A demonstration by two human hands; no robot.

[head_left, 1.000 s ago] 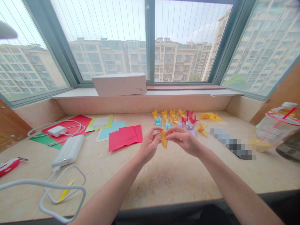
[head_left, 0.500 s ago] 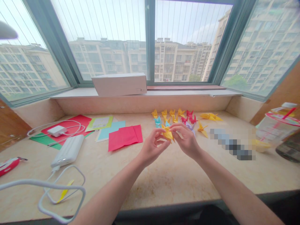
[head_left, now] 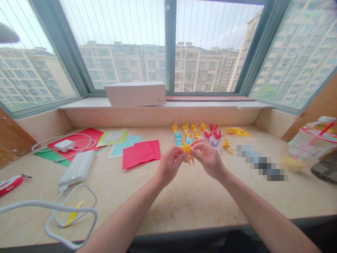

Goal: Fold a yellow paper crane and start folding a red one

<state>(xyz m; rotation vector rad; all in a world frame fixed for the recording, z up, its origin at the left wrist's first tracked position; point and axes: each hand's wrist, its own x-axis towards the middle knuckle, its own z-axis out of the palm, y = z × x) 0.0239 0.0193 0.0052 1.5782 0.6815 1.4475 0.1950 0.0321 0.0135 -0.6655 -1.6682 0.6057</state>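
Shifted slightly up and to the right since the earliest frame, the yellow origami crane has also turned, so its pointed tips now spread out instead of hanging in a narrow fold. It sits in the narrow gap between the hands, above the stone surface. The left hand pinches one side between thumb and fingers, and the right hand grips the other side, its fingers curled over the paper.

Just behind the hands stands a cluster of small origami cranes in yellow, teal, red and lilac, with a yellow crane apart to its right. To the left lie a crimson paper sheet and a pale blue paper sheet. Farther left, a white power bank lies near a white charger resting on a red paper sheet. A white cable loops across the near left corner. At the far right stands a clear plastic cup with a red straw. A white box sits on the window sill.
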